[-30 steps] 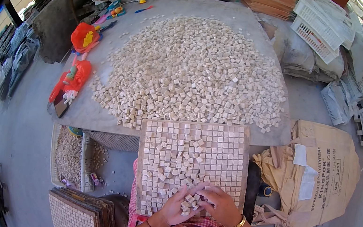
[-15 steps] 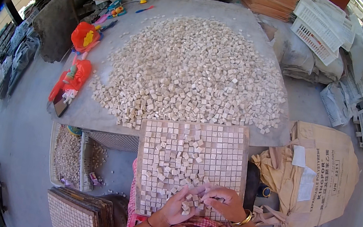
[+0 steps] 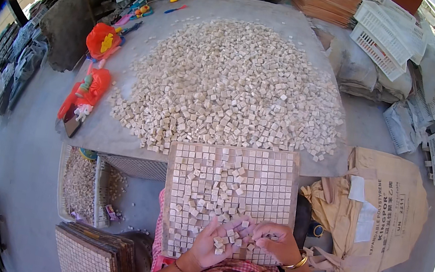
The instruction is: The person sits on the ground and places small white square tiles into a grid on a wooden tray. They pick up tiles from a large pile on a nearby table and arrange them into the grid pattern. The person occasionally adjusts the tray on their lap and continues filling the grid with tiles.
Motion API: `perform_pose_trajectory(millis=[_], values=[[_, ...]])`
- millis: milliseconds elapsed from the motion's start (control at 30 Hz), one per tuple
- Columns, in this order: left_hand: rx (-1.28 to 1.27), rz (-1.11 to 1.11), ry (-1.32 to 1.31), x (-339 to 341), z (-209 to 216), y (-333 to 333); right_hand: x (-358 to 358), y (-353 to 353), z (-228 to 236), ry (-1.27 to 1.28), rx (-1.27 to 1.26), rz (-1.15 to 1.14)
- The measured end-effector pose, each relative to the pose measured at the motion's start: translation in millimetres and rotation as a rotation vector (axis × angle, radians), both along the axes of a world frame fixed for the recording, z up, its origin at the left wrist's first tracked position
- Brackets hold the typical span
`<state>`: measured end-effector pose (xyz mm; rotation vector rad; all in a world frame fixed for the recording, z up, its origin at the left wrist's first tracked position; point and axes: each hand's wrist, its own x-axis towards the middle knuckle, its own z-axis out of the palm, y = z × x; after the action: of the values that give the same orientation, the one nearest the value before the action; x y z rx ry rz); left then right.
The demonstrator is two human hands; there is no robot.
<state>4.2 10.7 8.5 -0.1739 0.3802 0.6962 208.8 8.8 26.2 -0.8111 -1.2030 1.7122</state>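
Observation:
A square grid board (image 3: 270,198) rests on my lap, its cells filled in large part with small pale stone cubes. More loose cubes (image 3: 221,185) lie scattered over its middle. My left hand (image 3: 209,243) is palm up over the board's lower part, cupping several stone cubes (image 3: 223,240). Close beside it on the right, my right hand (image 3: 278,243) has its fingers curled together in a pinch near the left fingertips. What sits between those fingers is too small to make out.
Beyond the board, a big heap of stone cubes (image 3: 231,87) covers the grey table (image 3: 100,140). Red plastic bags (image 3: 94,85) lie at its left edge. Below left are a white crate (image 3: 62,191) of cubes and stacked filled boards (image 3: 84,257). A tan sack (image 3: 386,220) lies right.
My right hand has drawn a little to the right, apart from the left palm. The left hand stays nearly in place, still holding stone cubes.

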Motion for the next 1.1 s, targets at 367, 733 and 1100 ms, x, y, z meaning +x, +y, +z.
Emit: perform_pose_trajectory(millis=[367, 733, 1100], values=[[0.037, 0.039, 0.034, 1.1, 2.2, 0.1, -15.9, -12.4, -6.1, -0.378, -0.064, -0.045], [0.059, 0.026, 0.048, 3.2, 6.9, 0.2, -8.8, -8.8, -5.8, -0.242, -0.026, -0.041], [0.087, -0.011, 0.030, -0.8, 7.1, -1.9, -25.4, -10.7, 1.5, -0.751, 0.292, -0.116]])
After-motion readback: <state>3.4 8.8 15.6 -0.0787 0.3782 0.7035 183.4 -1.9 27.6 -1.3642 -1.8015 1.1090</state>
